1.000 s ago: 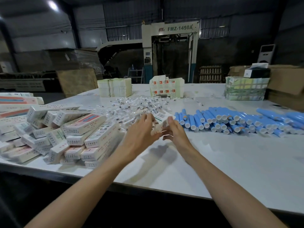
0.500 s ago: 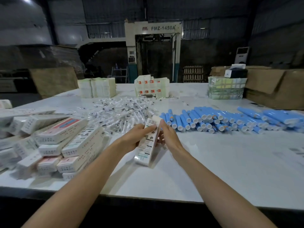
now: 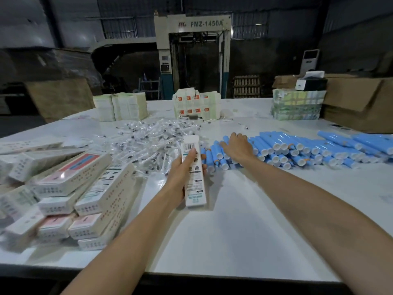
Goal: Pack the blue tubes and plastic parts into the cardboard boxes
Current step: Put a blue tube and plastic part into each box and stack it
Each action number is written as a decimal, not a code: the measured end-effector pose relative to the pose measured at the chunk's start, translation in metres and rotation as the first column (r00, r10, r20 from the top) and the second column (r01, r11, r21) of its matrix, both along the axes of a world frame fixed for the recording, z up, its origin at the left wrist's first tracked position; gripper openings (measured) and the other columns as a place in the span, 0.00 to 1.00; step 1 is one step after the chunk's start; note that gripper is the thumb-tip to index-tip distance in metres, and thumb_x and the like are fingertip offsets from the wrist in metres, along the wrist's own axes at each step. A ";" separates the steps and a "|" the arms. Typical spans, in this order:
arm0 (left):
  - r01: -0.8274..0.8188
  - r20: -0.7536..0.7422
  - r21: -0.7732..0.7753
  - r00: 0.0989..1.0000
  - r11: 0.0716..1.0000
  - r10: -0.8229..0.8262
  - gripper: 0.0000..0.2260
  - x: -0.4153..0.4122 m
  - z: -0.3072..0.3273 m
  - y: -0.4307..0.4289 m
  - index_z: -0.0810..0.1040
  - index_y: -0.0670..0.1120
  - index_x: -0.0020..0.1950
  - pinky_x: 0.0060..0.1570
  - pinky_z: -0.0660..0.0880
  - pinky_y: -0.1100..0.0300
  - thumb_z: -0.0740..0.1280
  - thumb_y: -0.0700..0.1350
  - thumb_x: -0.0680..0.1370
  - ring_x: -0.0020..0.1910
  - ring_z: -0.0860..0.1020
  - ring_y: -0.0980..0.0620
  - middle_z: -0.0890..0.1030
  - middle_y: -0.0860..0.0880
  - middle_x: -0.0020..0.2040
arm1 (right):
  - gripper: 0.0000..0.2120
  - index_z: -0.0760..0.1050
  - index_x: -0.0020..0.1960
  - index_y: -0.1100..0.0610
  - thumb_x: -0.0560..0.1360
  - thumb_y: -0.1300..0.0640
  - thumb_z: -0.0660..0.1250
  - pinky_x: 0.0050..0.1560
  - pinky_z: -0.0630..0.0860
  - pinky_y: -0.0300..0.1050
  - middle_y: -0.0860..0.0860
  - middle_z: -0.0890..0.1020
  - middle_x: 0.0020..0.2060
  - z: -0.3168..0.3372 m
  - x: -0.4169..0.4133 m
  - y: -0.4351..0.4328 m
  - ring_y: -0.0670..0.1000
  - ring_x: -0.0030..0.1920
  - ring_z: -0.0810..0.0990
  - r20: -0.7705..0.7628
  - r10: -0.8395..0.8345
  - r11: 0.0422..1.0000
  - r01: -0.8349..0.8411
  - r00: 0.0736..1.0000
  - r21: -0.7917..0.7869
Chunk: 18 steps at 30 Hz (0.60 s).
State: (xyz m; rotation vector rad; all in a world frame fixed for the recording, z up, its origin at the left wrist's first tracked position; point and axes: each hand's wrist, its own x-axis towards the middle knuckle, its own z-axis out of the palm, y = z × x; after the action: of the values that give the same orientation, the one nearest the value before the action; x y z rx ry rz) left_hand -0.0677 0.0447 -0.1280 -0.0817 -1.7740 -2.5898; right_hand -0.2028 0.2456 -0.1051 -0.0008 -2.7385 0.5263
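My left hand (image 3: 184, 173) grips a long white cardboard box (image 3: 194, 173) at mid-table, its top flap standing open toward the far side. My right hand (image 3: 239, 146) reaches out flat over the left end of a pile of blue tubes (image 3: 297, 149) with white caps, fingers spread and resting on the tubes. Clear plastic parts (image 3: 153, 143) with dark tips lie in a loose heap behind the box.
Several filled white boxes (image 3: 70, 188) are stacked at the left of the white table (image 3: 244, 231). Bundles of flat cartons (image 3: 121, 106) (image 3: 195, 105) (image 3: 297, 106) stand along the far edge. Brown cardboard cases (image 3: 361, 103) sit at the far right.
My right hand let go of the box and moved right onto the blue tubes. The left hand now holds the box alone, turned more upright.
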 end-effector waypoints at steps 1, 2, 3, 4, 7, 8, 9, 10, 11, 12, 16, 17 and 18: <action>0.008 0.011 0.021 1.000 1.000 -0.008 0.16 0.000 0.000 0.000 0.81 0.45 0.63 0.36 0.84 0.55 0.71 0.55 0.83 0.40 0.87 0.46 0.87 0.41 0.50 | 0.24 0.70 0.70 0.63 0.85 0.44 0.59 0.63 0.71 0.56 0.61 0.73 0.70 -0.003 -0.004 -0.003 0.62 0.72 0.68 0.019 -0.005 0.999 0.004 1.000 0.035; 0.018 0.022 0.035 1.000 0.999 -0.019 0.15 0.001 -0.001 0.000 0.80 0.46 0.62 0.37 0.84 0.55 0.71 0.55 0.83 0.40 0.87 0.45 0.87 0.41 0.51 | 0.24 0.70 0.70 0.64 0.85 0.45 0.59 0.63 0.71 0.56 0.61 0.73 0.69 -0.006 -0.007 -0.006 0.62 0.71 0.68 0.016 -0.015 0.998 0.014 1.000 0.065; 0.026 0.029 0.041 0.999 0.999 -0.027 0.15 0.000 -0.001 0.000 0.80 0.46 0.64 0.37 0.84 0.54 0.71 0.55 0.84 0.40 0.86 0.45 0.87 0.41 0.52 | 0.22 0.70 0.70 0.64 0.86 0.48 0.59 0.61 0.71 0.55 0.62 0.73 0.69 -0.009 -0.008 -0.008 0.63 0.71 0.69 -0.003 -0.028 0.996 0.028 1.000 0.089; 0.033 0.032 0.046 0.999 0.998 -0.034 0.16 0.000 -0.001 0.001 0.79 0.45 0.66 0.37 0.84 0.54 0.70 0.54 0.84 0.40 0.85 0.45 0.86 0.40 0.53 | 0.20 0.71 0.70 0.65 0.86 0.52 0.59 0.60 0.72 0.55 0.62 0.73 0.68 -0.012 -0.009 -0.010 0.63 0.70 0.69 -0.028 -0.038 0.994 0.041 0.999 0.102; 0.088 0.048 0.078 0.995 0.993 -0.092 0.16 0.000 -0.002 0.002 0.83 0.41 0.65 0.40 0.83 0.55 0.66 0.50 0.85 0.40 0.84 0.46 0.85 0.40 0.50 | 0.13 0.72 0.66 0.67 0.85 0.62 0.56 0.54 0.70 0.51 0.63 0.74 0.66 -0.014 -0.008 -0.009 0.63 0.67 0.72 -0.099 -0.060 0.994 0.068 0.993 0.083; 0.116 0.058 0.103 0.991 0.988 -0.122 0.16 0.000 -0.002 0.002 0.84 0.41 0.63 0.40 0.83 0.55 0.64 0.49 0.84 0.39 0.84 0.46 0.85 0.40 0.49 | 0.12 0.73 0.64 0.67 0.85 0.63 0.56 0.51 0.69 0.51 0.63 0.75 0.64 -0.012 -0.006 -0.007 0.63 0.65 0.74 -0.128 -0.065 0.996 0.073 0.990 0.054; 0.138 0.063 0.122 0.987 0.983 -0.147 0.17 0.000 -0.002 0.002 0.85 0.41 0.62 0.40 0.83 0.56 0.63 0.49 0.84 0.39 0.85 0.46 0.85 0.40 0.47 | 0.11 0.73 0.63 0.67 0.85 0.63 0.57 0.48 0.67 0.50 0.63 0.76 0.62 -0.010 -0.003 -0.004 0.64 0.62 0.75 -0.168 -0.072 0.997 0.075 0.983 0.011; 0.148 0.065 0.128 0.986 0.981 -0.157 0.17 0.000 -0.002 0.002 0.85 0.40 0.62 0.38 0.83 0.56 0.62 0.48 0.84 0.39 0.85 0.47 0.86 0.40 0.46 | 0.10 0.73 0.61 0.67 0.85 0.62 0.58 0.47 0.67 0.50 0.63 0.77 0.59 -0.007 0.001 -0.001 0.63 0.59 0.77 -0.215 -0.079 0.996 0.070 0.973 -0.047; 0.142 0.056 0.117 0.987 0.983 -0.149 0.17 -0.001 -0.001 0.003 0.85 0.40 0.63 0.38 0.83 0.56 0.61 0.48 0.84 0.39 0.86 0.47 0.86 0.40 0.47 | 0.09 0.72 0.61 0.66 0.85 0.61 0.61 0.45 0.67 0.49 0.61 0.78 0.56 -0.004 0.007 0.002 0.62 0.55 0.77 -0.258 -0.088 0.990 0.057 0.962 -0.127; 0.126 0.034 0.094 0.991 0.988 -0.130 0.16 -0.002 0.000 0.003 0.84 0.40 0.64 0.39 0.84 0.56 0.61 0.47 0.85 0.40 0.87 0.47 0.87 0.40 0.48 | 0.10 0.71 0.60 0.65 0.84 0.59 0.63 0.43 0.67 0.49 0.59 0.78 0.53 0.000 0.014 0.006 0.61 0.51 0.77 -0.288 -0.102 0.971 0.033 0.952 -0.236; 0.107 -0.099 0.018 0.990 0.994 -0.105 0.12 -0.004 0.001 0.004 0.81 0.41 0.68 0.55 0.86 0.47 0.63 0.42 0.87 0.52 0.87 0.41 0.87 0.37 0.58 | 0.10 0.75 0.53 0.58 0.77 0.58 0.75 0.41 0.73 0.46 0.52 0.80 0.46 0.009 0.052 0.028 0.55 0.45 0.79 -0.304 -0.117 0.696 -0.140 0.945 -0.704; 0.116 -0.109 0.002 0.987 0.993 -0.115 0.12 -0.004 0.001 0.004 0.80 0.42 0.69 0.59 0.84 0.44 0.65 0.42 0.87 0.56 0.87 0.39 0.87 0.36 0.59 | 0.11 0.77 0.52 0.57 0.75 0.58 0.77 0.41 0.76 0.46 0.53 0.81 0.45 0.010 0.062 0.033 0.54 0.44 0.80 -0.285 -0.108 0.593 -0.168 0.952 -0.787; 0.118 -0.111 -0.014 0.987 0.993 -0.118 0.13 -0.003 0.001 0.004 0.79 0.43 0.70 0.62 0.83 0.42 0.67 0.43 0.86 0.58 0.86 0.37 0.86 0.36 0.60 | 0.10 0.78 0.51 0.57 0.74 0.58 0.78 0.41 0.78 0.45 0.54 0.82 0.44 0.008 0.072 0.038 0.53 0.42 0.81 -0.264 -0.094 0.493 -0.186 0.960 -0.850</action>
State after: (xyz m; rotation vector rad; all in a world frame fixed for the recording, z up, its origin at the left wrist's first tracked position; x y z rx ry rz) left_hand -0.0710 0.0487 -0.1270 -0.3346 -1.7930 -2.5987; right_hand -0.1310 0.2838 -0.0968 -0.0987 -1.8952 1.7421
